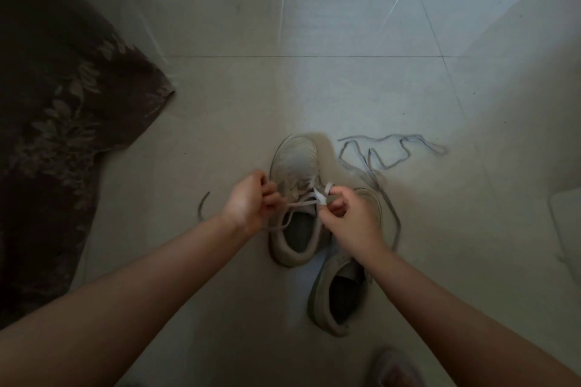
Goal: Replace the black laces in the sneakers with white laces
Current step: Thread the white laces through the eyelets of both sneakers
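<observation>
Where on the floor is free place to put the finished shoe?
Bare floor lies beyond the laced sneaker, and between it and the dark patterned cloth. Crowded: right of it, the loose lace and second sneaker.

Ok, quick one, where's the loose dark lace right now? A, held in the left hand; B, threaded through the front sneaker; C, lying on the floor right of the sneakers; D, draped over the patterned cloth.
C: the loose dark lace lies in loops on the floor tiles, right of the front sneaker.
</observation>
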